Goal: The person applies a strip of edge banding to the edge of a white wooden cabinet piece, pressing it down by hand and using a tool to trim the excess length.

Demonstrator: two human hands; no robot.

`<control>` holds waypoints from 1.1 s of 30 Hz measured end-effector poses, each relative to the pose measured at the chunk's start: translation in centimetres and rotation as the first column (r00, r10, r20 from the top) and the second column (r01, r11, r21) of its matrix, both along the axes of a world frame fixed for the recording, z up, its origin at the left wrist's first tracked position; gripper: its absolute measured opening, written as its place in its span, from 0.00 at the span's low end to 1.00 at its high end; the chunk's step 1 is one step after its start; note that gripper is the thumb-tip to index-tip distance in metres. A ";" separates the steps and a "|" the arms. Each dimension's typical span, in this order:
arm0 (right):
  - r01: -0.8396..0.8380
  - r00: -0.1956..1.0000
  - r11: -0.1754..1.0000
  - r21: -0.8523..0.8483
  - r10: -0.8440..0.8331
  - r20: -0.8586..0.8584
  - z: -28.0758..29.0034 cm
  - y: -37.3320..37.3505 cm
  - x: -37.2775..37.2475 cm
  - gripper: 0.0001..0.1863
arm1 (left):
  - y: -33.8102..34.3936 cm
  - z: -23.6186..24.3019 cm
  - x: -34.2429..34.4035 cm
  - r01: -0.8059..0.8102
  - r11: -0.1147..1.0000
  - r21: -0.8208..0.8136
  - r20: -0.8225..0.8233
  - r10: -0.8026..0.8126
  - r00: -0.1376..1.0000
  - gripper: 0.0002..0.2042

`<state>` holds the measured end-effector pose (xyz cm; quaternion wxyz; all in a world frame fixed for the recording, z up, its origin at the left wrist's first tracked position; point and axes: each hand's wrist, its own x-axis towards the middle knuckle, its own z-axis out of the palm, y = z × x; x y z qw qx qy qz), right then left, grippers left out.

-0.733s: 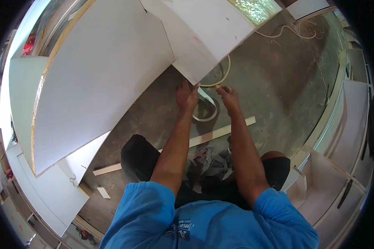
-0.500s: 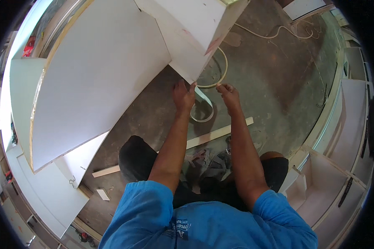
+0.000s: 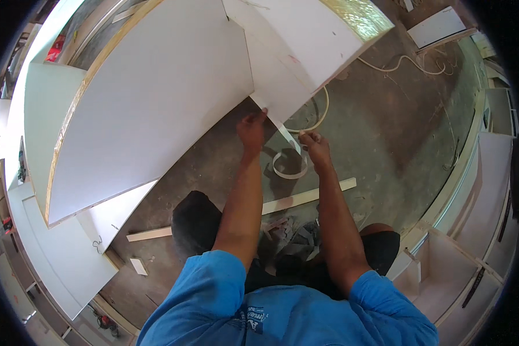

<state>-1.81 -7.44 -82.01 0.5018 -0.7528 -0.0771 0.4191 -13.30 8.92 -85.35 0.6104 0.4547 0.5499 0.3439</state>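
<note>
A narrow white strip (image 3: 288, 136) is running along the near edge of a white boxy piece (image 3: 300, 52), which is standing at twelve o'clock, and its lower end is curling into a loop above the floor. At nine o'clock from the strip, the left hand (image 3: 250, 135) is staying partly open, one digit touching that near edge. At about four o'clock, the right hand (image 3: 317, 151) is curling its fingers together just beside the strip; I cannot tell whether they are gripping it. A cream hose (image 3: 327, 106) is looping at two o'clock. A large white panel (image 3: 155, 104) is spreading toward ten o'clock. Farther out, a pale wooden batten (image 3: 311, 197) is lying at six o'clock, a small white block (image 3: 138, 266) is resting between seven and eight, and an open cabinet (image 3: 452, 265) is sitting at four.
</note>
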 end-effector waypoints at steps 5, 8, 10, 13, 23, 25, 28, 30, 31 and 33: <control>-0.011 1.000 1.000 -0.012 0.011 -0.003 -0.7 -0.9 0.6 0.20 | 1.0 -0.2 0.6 -0.077 0.993 0.090 0.014 0.076 0.997 0.12; 0.029 1.000 0.999 -0.041 -0.030 -0.005 -1.3 -1.2 1.0 0.20 | 1.3 -0.8 0.8 -0.104 0.993 0.047 0.100 0.099 0.990 0.12; 0.017 1.000 0.998 -0.063 -0.016 0.018 -1.5 -1.5 1.3 0.21 | 1.9 -1.6 1.0 -0.096 0.995 -0.010 0.174 0.096 0.980 0.13; 0.022 0.999 0.996 -0.083 -0.020 0.031 -1.6 -1.9 1.4 0.20 | 3.0 -2.9 1.1 -0.123 0.992 0.014 -0.047 0.123 0.991 0.13; 0.028 1.000 0.998 -0.051 -0.027 0.013 -1.2 -2.5 1.1 0.20 | 4.0 -1.8 2.6 -0.305 0.936 0.175 0.076 0.296 0.952 0.17; 0.026 0.999 0.996 -0.090 -0.022 0.044 -0.9 -2.3 1.2 0.21 | 3.4 -0.8 2.7 -0.293 0.918 0.267 0.042 0.293 0.955 0.17; 0.036 0.999 0.999 -0.039 -0.036 -0.004 -0.4 -1.7 1.3 0.22 | 2.3 -0.1 1.8 -0.055 0.969 0.242 -0.166 0.098 0.981 0.17; 0.042 0.999 0.999 -0.017 -0.042 -0.005 -0.2 -1.3 1.0 0.22 | 1.0 0.0 1.4 0.068 0.980 0.186 -0.192 -0.032 0.981 0.17; 0.065 0.998 0.997 -0.042 -0.065 -0.007 0.0 -1.2 1.0 0.22 | 0.1 -0.1 1.5 0.068 0.972 0.226 -0.164 -0.031 0.986 0.17; 0.075 0.997 0.997 -0.004 -0.075 -0.016 0.2 -0.9 1.1 0.21 | -1.8 -0.2 1.7 0.063 0.979 0.193 0.006 -0.065 0.998 0.19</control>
